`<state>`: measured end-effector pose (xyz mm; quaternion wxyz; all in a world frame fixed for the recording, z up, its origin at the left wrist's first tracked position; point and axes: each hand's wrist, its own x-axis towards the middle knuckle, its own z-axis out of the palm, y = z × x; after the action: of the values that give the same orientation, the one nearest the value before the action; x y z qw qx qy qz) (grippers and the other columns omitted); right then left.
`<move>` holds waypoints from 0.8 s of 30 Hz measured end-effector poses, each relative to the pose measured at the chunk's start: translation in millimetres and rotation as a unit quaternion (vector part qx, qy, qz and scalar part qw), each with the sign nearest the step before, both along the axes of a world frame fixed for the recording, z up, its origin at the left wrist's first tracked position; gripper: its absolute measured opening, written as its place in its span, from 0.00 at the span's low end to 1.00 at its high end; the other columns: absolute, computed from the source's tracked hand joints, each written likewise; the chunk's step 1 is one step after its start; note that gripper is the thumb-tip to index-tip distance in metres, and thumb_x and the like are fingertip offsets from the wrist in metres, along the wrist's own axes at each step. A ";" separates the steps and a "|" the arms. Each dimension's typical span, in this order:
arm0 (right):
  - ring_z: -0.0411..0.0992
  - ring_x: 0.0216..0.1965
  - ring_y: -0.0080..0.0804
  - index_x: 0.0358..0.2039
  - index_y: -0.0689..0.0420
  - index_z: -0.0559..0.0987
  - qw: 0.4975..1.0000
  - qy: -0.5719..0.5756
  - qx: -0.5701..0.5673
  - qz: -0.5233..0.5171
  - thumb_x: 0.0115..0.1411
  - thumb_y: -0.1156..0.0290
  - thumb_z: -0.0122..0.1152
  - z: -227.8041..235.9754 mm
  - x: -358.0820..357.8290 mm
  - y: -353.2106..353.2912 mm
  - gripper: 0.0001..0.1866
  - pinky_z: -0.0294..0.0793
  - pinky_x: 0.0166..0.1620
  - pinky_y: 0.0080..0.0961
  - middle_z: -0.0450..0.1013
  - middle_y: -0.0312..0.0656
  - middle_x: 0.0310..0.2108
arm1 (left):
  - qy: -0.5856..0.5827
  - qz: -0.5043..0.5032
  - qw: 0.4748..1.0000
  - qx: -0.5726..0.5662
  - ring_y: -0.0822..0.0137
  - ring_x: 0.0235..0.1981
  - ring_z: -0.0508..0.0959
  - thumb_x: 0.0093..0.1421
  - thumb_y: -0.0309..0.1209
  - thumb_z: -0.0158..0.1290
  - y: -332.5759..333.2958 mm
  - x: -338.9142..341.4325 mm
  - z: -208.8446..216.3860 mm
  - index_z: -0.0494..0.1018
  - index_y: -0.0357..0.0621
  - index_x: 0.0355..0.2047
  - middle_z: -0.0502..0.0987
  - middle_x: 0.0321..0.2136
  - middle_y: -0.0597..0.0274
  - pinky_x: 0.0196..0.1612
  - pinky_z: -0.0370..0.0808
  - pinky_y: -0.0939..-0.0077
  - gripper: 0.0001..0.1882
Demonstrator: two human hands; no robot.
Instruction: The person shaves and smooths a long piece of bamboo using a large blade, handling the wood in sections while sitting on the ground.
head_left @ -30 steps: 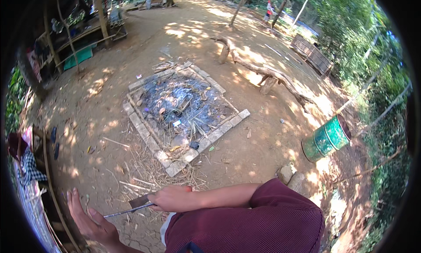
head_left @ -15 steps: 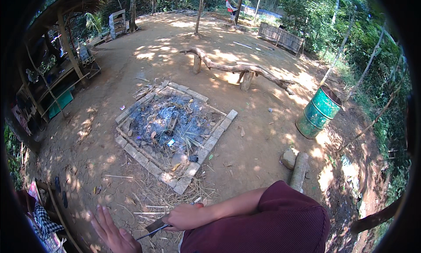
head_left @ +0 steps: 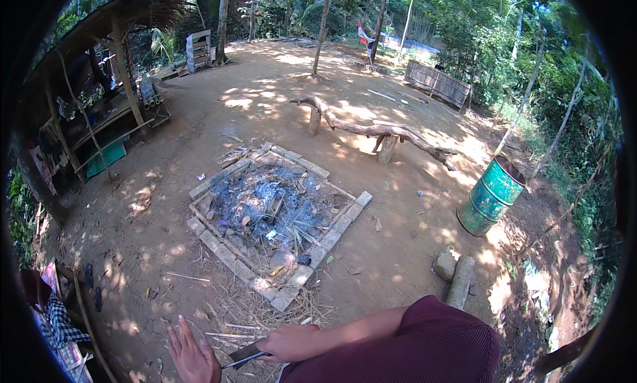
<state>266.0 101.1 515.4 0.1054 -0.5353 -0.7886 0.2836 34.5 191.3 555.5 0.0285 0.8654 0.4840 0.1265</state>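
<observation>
My left hand (head_left: pixel 192 352) is open near the lower edge, its fingers stretched upward. To its right, my right hand (head_left: pixel 292 343) is closed around a tool with a dark, flat blade (head_left: pixel 245 354). A thin, shiny rod or edge (head_left: pixel 243 362) runs beside the blade toward my left hand; I cannot tell whether it is part of the same tool or touches that hand. A small red-orange end shows above my right fist. Pale thin sticks (head_left: pixel 232 336) and dry straw (head_left: pixel 308 311) lie on the ground just beyond both hands.
A block-edged fire pit (head_left: pixel 212 243) with ash and faint smoke lies ahead. Beyond stands a crooked log bench (head_left: pixel 371 127). On the right are a green drum (head_left: pixel 492 196), a stone (head_left: pixel 445 265) and a short log (head_left: pixel 460 282). A thatched shelter (head_left: pixel 119 71) stands at left.
The whole view has shifted, so the surroundings sit lower and farther right. My left hand appears closer to my right hand and the blade. The right hand keeps its grip.
</observation>
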 end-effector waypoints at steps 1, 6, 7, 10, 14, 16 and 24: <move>0.77 0.27 0.55 0.36 0.58 0.77 1.000 0.007 -0.016 -0.007 0.67 0.47 0.51 0.5 -3.7 -5.9 0.24 0.76 0.32 0.49 0.75 0.51 0.22 | -0.013 -0.026 0.999 0.031 0.41 0.70 0.55 0.70 0.54 0.30 -5.6 3.7 12.6 0.54 0.44 0.71 0.60 0.69 0.49 0.72 0.44 0.46 0.37; 0.75 0.22 0.56 0.39 0.59 0.74 0.998 0.037 0.057 -0.001 0.69 0.51 0.50 -22.4 -3.4 -2.1 0.21 0.74 0.27 0.49 0.74 0.51 0.18 | -0.065 -0.026 0.984 0.162 0.44 0.71 0.53 0.69 0.49 0.33 -27.1 2.6 77.8 0.53 0.45 0.72 0.58 0.69 0.50 0.72 0.44 0.47 0.35; 0.75 0.22 0.56 0.40 0.59 0.74 0.997 0.046 0.065 0.001 0.69 0.51 0.50 -23.5 -4.0 -2.7 0.20 0.74 0.27 0.49 0.74 0.51 0.19 | -0.071 -0.026 0.981 0.181 0.44 0.72 0.52 0.69 0.48 0.33 -29.9 -0.3 88.5 0.53 0.45 0.72 0.58 0.70 0.51 0.73 0.44 0.48 0.35; 0.75 0.22 0.56 0.41 0.58 0.74 0.997 0.045 0.057 0.008 0.69 0.52 0.50 -21.7 -10.2 -0.7 0.20 0.74 0.27 0.50 0.74 0.51 0.19 | 0.014 0.000 1.000 -0.017 0.40 0.72 0.50 0.69 0.47 0.31 8.7 -25.9 -12.7 0.53 0.44 0.72 0.57 0.70 0.51 0.72 0.45 0.49 0.35; 0.77 0.27 0.55 0.38 0.57 0.77 0.999 0.023 -0.012 -0.023 0.69 0.49 0.49 -6.9 -17.5 -6.3 0.22 0.77 0.32 0.50 0.76 0.50 0.23 | -0.011 -0.016 0.993 0.120 0.42 0.68 0.55 0.68 0.44 0.34 2.7 -4.2 31.4 0.55 0.42 0.69 0.60 0.66 0.50 0.69 0.50 0.50 0.33; 0.77 0.27 0.56 0.37 0.57 0.77 0.999 0.030 -0.001 -0.026 0.69 0.49 0.50 -16.0 -15.4 -1.4 0.22 0.77 0.31 0.50 0.76 0.50 0.23 | -0.023 -0.026 0.971 0.238 0.42 0.57 0.71 0.65 0.40 0.38 -4.4 -2.4 59.4 0.63 0.38 0.63 0.70 0.58 0.46 0.60 0.66 0.45 0.29; 0.75 0.23 0.55 0.36 0.59 0.74 1.000 0.013 0.028 -0.002 0.70 0.51 0.48 -8.6 -15.9 10.9 0.22 0.75 0.28 0.51 0.74 0.50 0.20 | -0.020 0.056 0.998 0.001 0.39 0.73 0.47 0.69 0.45 0.28 14.5 -15.8 -1.6 0.52 0.37 0.70 0.55 0.70 0.45 0.73 0.42 0.44 0.35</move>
<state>250.1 112.0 506.7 0.1314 -0.5303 -0.7937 0.2677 18.8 205.7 553.9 0.0304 0.8342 0.5309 0.1457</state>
